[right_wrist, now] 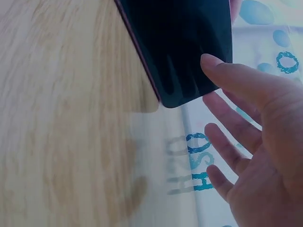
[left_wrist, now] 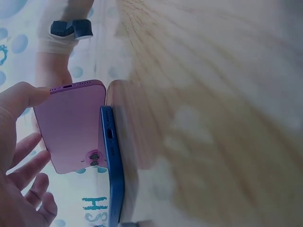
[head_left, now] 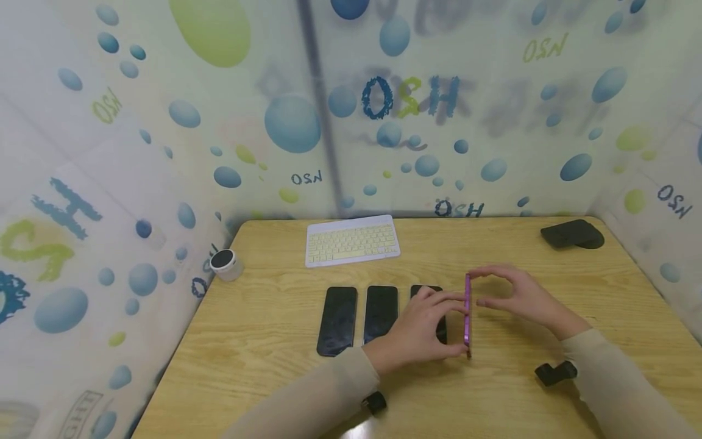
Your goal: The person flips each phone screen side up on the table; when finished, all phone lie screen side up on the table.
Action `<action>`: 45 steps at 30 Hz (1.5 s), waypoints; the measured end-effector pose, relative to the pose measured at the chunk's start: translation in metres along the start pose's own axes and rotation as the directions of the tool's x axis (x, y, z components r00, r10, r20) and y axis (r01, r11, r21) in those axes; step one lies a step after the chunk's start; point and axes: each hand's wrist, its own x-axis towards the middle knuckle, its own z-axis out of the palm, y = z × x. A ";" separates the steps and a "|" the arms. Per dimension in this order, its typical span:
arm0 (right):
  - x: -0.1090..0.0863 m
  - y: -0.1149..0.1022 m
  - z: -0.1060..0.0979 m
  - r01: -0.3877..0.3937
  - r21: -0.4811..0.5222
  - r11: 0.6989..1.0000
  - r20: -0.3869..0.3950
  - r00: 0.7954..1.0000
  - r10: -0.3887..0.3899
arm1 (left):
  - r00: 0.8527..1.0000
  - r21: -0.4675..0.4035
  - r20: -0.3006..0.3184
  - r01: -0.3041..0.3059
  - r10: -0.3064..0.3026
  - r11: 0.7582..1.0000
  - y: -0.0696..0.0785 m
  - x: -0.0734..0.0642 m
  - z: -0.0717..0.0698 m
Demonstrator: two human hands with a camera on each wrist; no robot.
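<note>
A pink-purple phone (head_left: 467, 317) stands on its long edge on the table, its dark screen (right_wrist: 184, 47) turned to the right and its pink back (left_wrist: 71, 127) to the left. My left hand (head_left: 419, 329) holds it, thumb at the near end and fingers along the upper edge. At the far end, my right hand (head_left: 523, 299) has its index fingertip at the upper corner, with the thumb slightly off the screen. Left of it lie a black-screened phone (head_left: 337, 320), another one (head_left: 381, 312), and a third with a blue edge (left_wrist: 112, 156), partly hidden beneath my left hand.
Behind the phones lies a white keyboard (head_left: 353, 242). A small white round device with a black top (head_left: 226, 264) is at the table's left edge. Toward the back right corner sits a flat black object (head_left: 572, 234). Patterned curtains (head_left: 296, 122) rise around the wooden table (head_left: 263, 341).
</note>
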 end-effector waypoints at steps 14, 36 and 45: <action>-0.001 0.016 0.008 -0.024 -0.093 0.995 0.092 0.995 0.033 | 0.996 0.024 0.012 0.090 -0.091 0.996 -0.002 -0.004 -0.003; -0.010 0.018 -0.009 0.007 -0.163 0.987 0.140 0.990 0.016 | 0.961 0.218 0.185 0.162 -0.204 0.962 -0.001 0.013 0.013; -0.009 0.016 -0.014 -0.001 -0.194 0.981 0.195 0.980 0.040 | 0.948 0.262 0.238 0.148 -0.212 0.954 0.003 0.018 0.018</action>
